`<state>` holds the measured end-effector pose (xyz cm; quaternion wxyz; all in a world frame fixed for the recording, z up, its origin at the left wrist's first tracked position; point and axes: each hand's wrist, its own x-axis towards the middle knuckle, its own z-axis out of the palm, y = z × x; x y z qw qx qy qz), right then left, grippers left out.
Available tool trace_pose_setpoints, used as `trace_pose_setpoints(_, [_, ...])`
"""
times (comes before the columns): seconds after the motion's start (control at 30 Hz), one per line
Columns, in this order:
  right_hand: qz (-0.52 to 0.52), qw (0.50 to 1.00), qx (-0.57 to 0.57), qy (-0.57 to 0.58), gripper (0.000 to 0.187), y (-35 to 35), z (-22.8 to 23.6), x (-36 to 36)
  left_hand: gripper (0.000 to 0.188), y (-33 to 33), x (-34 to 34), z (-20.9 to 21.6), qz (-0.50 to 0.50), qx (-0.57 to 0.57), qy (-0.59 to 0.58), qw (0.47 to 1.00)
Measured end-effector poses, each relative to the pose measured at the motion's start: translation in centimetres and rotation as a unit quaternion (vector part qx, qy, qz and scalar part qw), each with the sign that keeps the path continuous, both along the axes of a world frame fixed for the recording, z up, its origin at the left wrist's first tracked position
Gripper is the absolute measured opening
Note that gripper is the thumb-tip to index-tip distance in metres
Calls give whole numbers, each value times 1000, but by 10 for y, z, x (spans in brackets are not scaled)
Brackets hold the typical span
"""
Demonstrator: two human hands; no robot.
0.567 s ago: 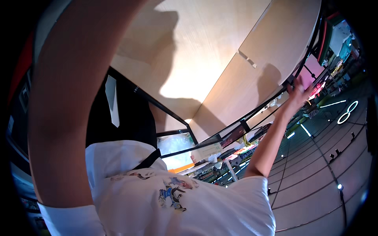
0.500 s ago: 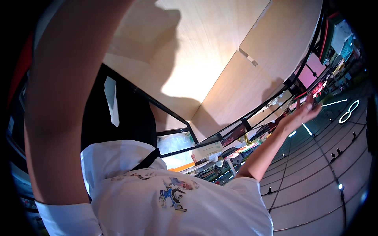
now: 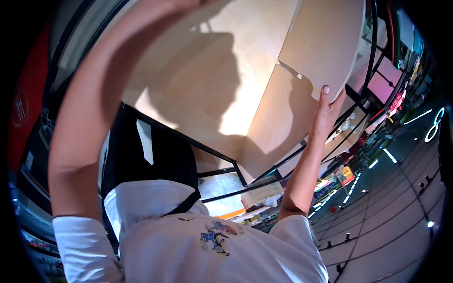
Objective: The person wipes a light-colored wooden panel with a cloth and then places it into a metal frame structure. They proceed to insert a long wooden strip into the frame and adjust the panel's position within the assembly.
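Observation:
My right hand (image 3: 326, 111) grips the curved outer edge of a pale wooden board (image 3: 325, 42), its thumb on the front face and its fingers behind. That board overlaps or meets a second pale wooden panel (image 3: 271, 113) along a seam with a small notch. My left arm rises along the left side. Only the heel of my left hand (image 3: 181, 4) shows at the top edge, near a large wooden surface (image 3: 259, 33); its fingers are out of view. Shadows of a head and arm fall across the wood.
Black frame bars (image 3: 181, 133) run under the wooden panels. Below them sits a compartment with clear, crinkled plastic (image 3: 219, 184). A pale pointed strip (image 3: 145, 141) lies against black cloth. Shelves of goods and a pink panel (image 3: 384, 86) stand at the right.
My right hand has come left from open air onto the board's edge and closed on it. The board's outer edge now stands apart from the black frame. My left wrist has come into view.

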<state>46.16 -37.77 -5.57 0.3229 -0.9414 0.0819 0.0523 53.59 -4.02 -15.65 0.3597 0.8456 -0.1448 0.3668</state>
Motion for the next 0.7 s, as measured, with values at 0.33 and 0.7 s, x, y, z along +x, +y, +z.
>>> trace_pose_setpoints(0.33, [-32,940,338,33,68,-8,1,14,42,-136,47,-88,90,108,263,955])
trace_pose_setpoints(0.7, [39,975,216,-47,28,-97,-123,31,54,-126,56,-117,79,252,296,918])
